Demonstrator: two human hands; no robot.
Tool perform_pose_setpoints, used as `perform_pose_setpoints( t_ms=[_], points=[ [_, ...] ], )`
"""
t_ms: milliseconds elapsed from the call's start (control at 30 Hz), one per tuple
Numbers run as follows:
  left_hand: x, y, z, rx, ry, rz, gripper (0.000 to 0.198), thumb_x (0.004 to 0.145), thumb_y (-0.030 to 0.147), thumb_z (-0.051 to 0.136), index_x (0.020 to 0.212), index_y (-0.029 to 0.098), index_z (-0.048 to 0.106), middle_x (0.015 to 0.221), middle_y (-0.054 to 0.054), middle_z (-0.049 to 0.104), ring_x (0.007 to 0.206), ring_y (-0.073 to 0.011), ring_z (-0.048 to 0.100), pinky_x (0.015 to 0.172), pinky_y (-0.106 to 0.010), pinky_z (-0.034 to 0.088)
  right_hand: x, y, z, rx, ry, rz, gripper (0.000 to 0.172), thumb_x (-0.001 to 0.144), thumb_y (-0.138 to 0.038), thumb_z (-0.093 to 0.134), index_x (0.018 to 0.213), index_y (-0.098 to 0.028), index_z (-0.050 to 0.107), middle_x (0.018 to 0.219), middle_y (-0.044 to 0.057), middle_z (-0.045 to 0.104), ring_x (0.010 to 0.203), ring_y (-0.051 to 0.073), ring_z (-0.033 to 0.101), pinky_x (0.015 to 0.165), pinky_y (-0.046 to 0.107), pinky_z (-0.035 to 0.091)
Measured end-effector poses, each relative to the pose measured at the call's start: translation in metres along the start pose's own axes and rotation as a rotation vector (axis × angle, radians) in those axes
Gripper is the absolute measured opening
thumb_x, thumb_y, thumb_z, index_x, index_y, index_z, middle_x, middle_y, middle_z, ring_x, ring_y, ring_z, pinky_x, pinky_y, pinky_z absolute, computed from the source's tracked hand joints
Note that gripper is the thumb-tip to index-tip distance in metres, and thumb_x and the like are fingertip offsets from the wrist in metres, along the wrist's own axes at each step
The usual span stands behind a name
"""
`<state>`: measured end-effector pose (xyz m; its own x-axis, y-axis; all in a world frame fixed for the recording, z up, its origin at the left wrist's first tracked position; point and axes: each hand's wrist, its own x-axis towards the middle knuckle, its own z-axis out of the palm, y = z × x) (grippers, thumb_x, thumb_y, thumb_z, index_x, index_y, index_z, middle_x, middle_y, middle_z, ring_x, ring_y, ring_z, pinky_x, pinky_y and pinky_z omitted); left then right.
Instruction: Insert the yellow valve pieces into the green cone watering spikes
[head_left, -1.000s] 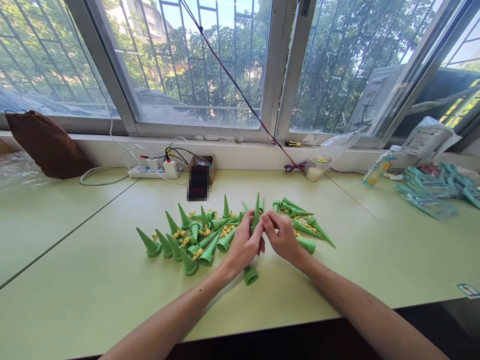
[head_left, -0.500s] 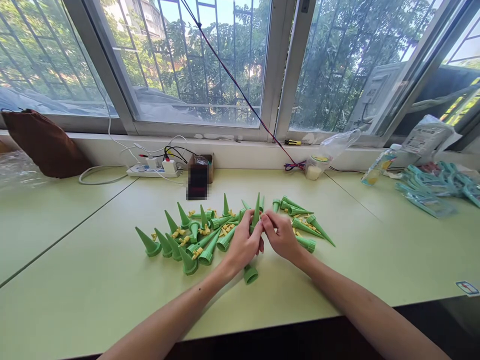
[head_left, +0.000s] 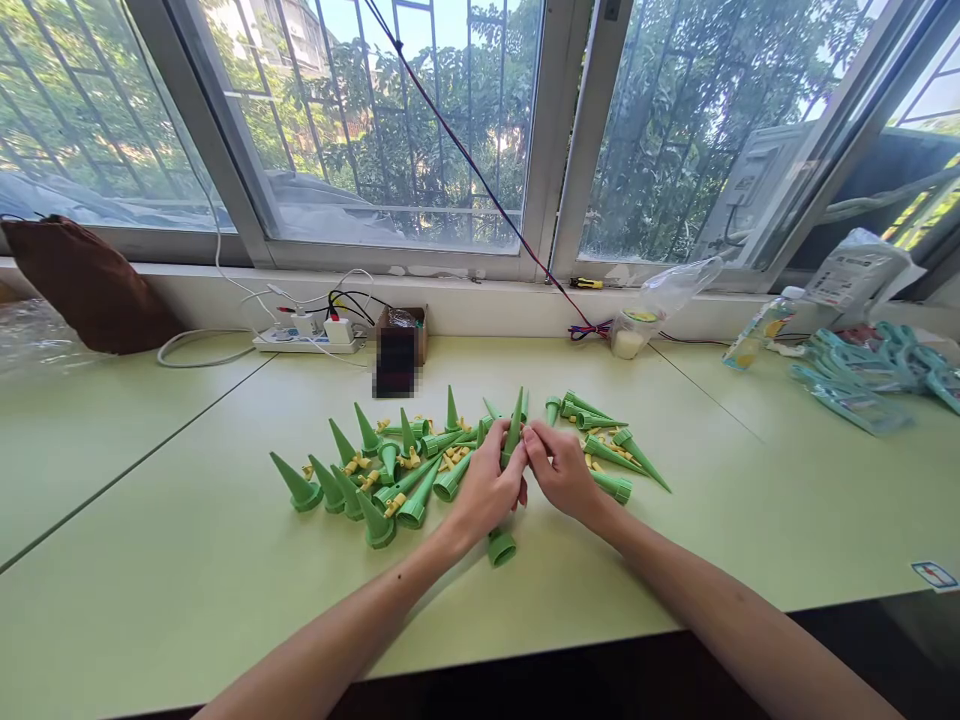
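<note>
My left hand (head_left: 491, 480) is closed around a green cone (head_left: 514, 425), whose tip points up between my hands. The fingers of my right hand (head_left: 559, 468) are pinched together against the cone's side; whatever they hold is too small to make out. Several green cones (head_left: 298, 487), some upright and some lying, are left of my hands with small yellow pieces (head_left: 395, 504) among them. More green cones (head_left: 645, 462) and yellow pieces lie to the right. Below my left hand, a green cone (head_left: 502, 548) lies with its wide end toward me.
At the back stand a power strip (head_left: 306, 342) with cables and a small box (head_left: 415, 335) behind a pixelated patch. A brown bag (head_left: 90, 290) is far left. A clear bag with a jar (head_left: 630, 335), a bottle (head_left: 761, 328) and teal packaged items (head_left: 862, 380) are at right.
The tip of the held cone has tilted slightly to the right. Both hands keep nearly the same place and grip.
</note>
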<state>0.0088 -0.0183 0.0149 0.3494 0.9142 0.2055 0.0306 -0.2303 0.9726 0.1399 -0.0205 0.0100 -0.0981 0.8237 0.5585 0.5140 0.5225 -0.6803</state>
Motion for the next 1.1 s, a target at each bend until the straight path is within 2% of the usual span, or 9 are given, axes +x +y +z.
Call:
perform_pose_setpoints(
  t_ms=[367, 1100],
  points=[
    [0.0006, -0.005, -0.0004, 0.02, -0.016, -0.018, 0.023, 0.094, 0.04, 0.042, 0.108, 0.022, 0.043, 0.059, 0.008, 0.049, 0.039, -0.0092, 0.051, 0.035, -0.018, 0.038, -0.0001, 0.001, 0.0001, 0.025, -0.012, -0.015, 0.033, 0.1, -0.032, 0.036, 0.069, -0.021, 0.039, 0.051, -0.006, 0.039, 0.043, 0.01, 0.034, 0.048, 0.024, 0.029],
    [-0.0002, -0.0005, -0.0006, 0.037, -0.015, -0.017, 0.023, 0.093, 0.04, 0.043, 0.107, 0.021, 0.044, 0.068, 0.006, 0.051, 0.04, -0.0072, 0.051, 0.036, -0.018, 0.039, 0.0009, 0.0043, 0.0012, 0.043, -0.017, -0.012, 0.032, 0.1, -0.031, 0.036, 0.07, -0.021, 0.041, 0.051, -0.006, 0.04, 0.043, 0.009, 0.036, 0.049, 0.023, 0.029]
  ],
)
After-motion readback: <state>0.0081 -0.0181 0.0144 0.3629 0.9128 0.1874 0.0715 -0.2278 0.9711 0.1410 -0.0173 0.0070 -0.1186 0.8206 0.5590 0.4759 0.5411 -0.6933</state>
